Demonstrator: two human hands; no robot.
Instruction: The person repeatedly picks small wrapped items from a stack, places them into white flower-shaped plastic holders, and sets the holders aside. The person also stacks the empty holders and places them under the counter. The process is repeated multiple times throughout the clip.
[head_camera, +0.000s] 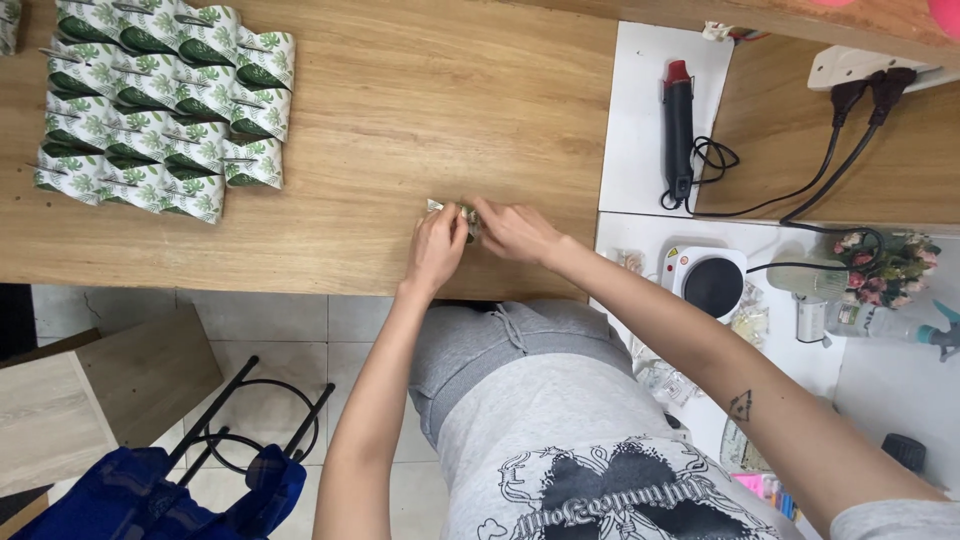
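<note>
Wooden worktop (400, 120) above pale tiled floor (330, 320)
Left hand (437, 245) and right hand (515, 232) pinch small leaf-print paper packet (452, 210); long axis left-right.

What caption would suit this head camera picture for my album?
Both hands, left hand and right hand, pinch a small leaf-print packet on a wooden table beside rows of matching packets.

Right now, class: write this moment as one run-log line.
left hand: holds small leaf-print packet | right hand: pinches same packet | surface: wooden table | nearby: rows of leaf-print packets, heat gun
</note>
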